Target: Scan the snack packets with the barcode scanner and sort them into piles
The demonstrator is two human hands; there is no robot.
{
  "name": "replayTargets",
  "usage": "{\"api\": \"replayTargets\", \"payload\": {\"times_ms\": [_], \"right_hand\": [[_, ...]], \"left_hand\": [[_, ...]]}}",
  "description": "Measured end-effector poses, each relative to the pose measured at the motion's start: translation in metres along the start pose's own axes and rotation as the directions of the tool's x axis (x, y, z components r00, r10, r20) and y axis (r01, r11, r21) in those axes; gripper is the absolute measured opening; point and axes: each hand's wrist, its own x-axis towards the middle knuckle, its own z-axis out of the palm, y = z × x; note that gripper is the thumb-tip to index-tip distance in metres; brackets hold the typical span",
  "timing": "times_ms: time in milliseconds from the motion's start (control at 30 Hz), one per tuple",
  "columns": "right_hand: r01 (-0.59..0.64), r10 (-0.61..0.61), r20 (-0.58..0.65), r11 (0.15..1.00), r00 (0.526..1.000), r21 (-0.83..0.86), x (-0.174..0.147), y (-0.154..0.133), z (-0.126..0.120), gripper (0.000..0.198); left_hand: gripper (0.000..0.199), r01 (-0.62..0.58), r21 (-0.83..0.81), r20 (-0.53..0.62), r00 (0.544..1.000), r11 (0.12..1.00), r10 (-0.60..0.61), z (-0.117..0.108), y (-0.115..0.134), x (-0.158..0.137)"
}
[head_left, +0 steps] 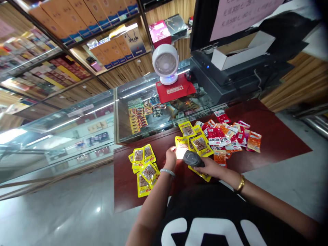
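My right hand (208, 167) is wrapped round a dark barcode scanner (192, 158). Bright light from its head falls on a yellow snack packet (181, 143), whose left edge my left hand (171, 155) pinches. Several more yellow packets (201, 143) lie just behind and to the right of it, and one (205, 176) is partly hidden under my right hand. Left of my left hand is a separate group of yellow packets (148, 171). Farther right lies a heap of small red, orange and white packets (222, 133).
The packets lie on a dark red table (125, 198) against a glass display counter (151, 135). A white fan (166, 63) stands on the counter by a red mat (175, 89). At the back right is a black machine (222, 82) with an open white box (228, 59). Stocked shelves (84, 41) line the wall.
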Motion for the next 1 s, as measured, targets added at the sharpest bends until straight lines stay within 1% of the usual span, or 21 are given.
{"api": "replayTargets", "payload": {"times_ms": [33,100,133,200,233,267,300,333,367,400,433,467,500,533,600,667,700,767,833,900,1000], "right_hand": [[0.023,-0.023,0.015,1.0,1.0,-0.009,0.002,-0.002,0.002,0.049],[0.046,-0.045,0.039,0.999,0.998,-0.012,0.004,-0.002,0.004,0.048],[0.048,-0.048,0.046,0.999,0.998,-0.01,0.005,-0.001,0.005,0.048],[0.044,-0.044,0.045,0.999,0.998,0.001,0.004,0.003,0.005,0.048],[0.038,-0.038,0.04,0.999,0.998,0.004,0.004,0.006,0.004,0.049],[0.028,-0.028,0.03,1.0,0.999,0.007,0.003,0.009,0.004,0.049],[0.011,-0.011,0.019,1.0,1.0,0.009,0.001,0.013,0.002,0.049],[-0.01,0.01,0.005,1.0,1.0,0.015,0.0,0.016,0.001,0.049],[-0.033,0.034,-0.011,0.999,0.999,0.024,-0.001,0.018,-0.001,0.048],[-0.056,0.057,-0.024,0.998,0.998,0.037,-0.002,0.02,-0.003,0.048],[-0.076,0.078,-0.037,0.996,0.996,0.054,-0.002,0.021,-0.005,0.047],[-0.089,0.093,-0.048,0.993,0.995,0.073,-0.003,0.022,-0.007,0.047],[-0.094,0.099,-0.061,0.992,0.993,0.088,-0.003,0.023,-0.01,0.048],[-0.092,0.1,-0.077,0.991,0.992,0.095,-0.002,0.024,-0.013,0.049],[-0.085,0.094,-0.117,0.993,0.989,0.08,0.0,0.025,-0.02,0.051],[-0.095,0.101,-0.161,0.994,0.982,0.045,0.002,0.027,-0.027,0.052],[-0.107,0.11,-0.176,0.994,0.978,0.031,0.004,0.028,-0.03,0.052],[-0.123,0.125,-0.198,0.992,0.972,0.024,0.008,0.031,-0.035,0.052],[-0.117,0.121,-0.221,0.993,0.968,0.032,0.011,0.032,-0.038,0.051],[-0.116,0.12,-0.25,0.993,0.961,0.029,0.015,0.031,-0.04,0.049],[-0.129,0.126,-0.274,0.992,0.954,0.008,0.021,0.026,-0.042,0.046]], "left_hand": [[0.03,-0.008,-0.015,-0.016,1.0,1.0,0.008,-0.012,0.001,-0.003],[0.029,-0.021,-0.018,-0.061,0.998,1.0,0.02,-0.044,0.003,-0.011],[0.029,-0.011,0.023,-0.093,0.996,1.0,0.013,-0.062,0.004,-0.016],[0.031,-0.007,0.201,-0.227,0.973,0.979,0.054,-0.098,0.008,-0.026],[0.03,0.008,0.331,-0.32,0.942,0.944,0.104,-0.113,0.011,-0.031],[0.033,0.027,0.468,-0.411,0.892,0.883,0.19,-0.124,0.014,-0.034],[0.041,0.056,0.57,-0.483,0.831,0.82,0.278,-0.131,0.017,-0.036],[0.047,0.072,0.643,-0.505,0.788,0.762,0.352,-0.132,0.02,-0.035],[0.051,0.059,0.687,-0.488,0.776,0.725,0.399,-0.128,0.022,-0.031],[0.051,0.017,0.702,-0.439,0.798,0.712,0.413,-0.119,0.024,-0.025],[0.048,-0.043,0.687,-0.364,0.844,0.726,0.394,-0.105,0.025,-0.016],[0.043,-0.111,0.644,-0.269,0.894,0.757,0.36,-0.088,0.025,-0.006],[0.039,-0.147,0.579,-0.188,0.933,0.802,0.307,-0.068,0.025,0.006],[0.037,-0.15,0.497,-0.137,0.959,0.855,0.248,-0.048,0.025,0.017],[0.032,-0.124,0.357,-0.049,0.987,0.926,0.151,-0.009,0.026,0.04],[0.03,-0.063,0.274,0.007,0.998,0.96,0.063,0.023,0.03,0.058],[0.03,-0.031,0.25,0.027,0.999,0.968,0.025,0.035,0.032,0.065],[0.03,0.016,0.23,0.049,0.998,0.973,-0.028,0.052,0.036,0.077],[0.028,0.043,0.233,0.044,0.998,0.972,-0.055,0.061,0.038,0.087],[0.026,0.06,0.236,0.032,0.997,0.97,-0.069,0.066,0.037,0.095],[0.022,0.086,0.216,0.009,0.996,0.973,-0.09,0.067,0.031,0.1]]}}
